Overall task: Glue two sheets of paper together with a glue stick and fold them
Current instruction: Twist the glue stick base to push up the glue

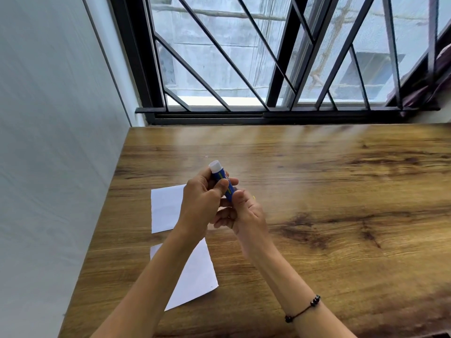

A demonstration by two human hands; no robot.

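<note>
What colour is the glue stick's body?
Blue, with a white end, on the glue stick, seen in the head view.

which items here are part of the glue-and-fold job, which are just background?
In the job:
- glue stick, held in left hand and right hand
- far paper sheet
- near paper sheet

Not in the job:
- beaded bracelet on the right wrist
- wooden table
- barred window

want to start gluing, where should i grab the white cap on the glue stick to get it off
Pinch the white cap by its round sides, coming from above at the far end. It sticks out bare past the left hand, which wraps the blue barrel; the right hand holds the lower end.
</note>
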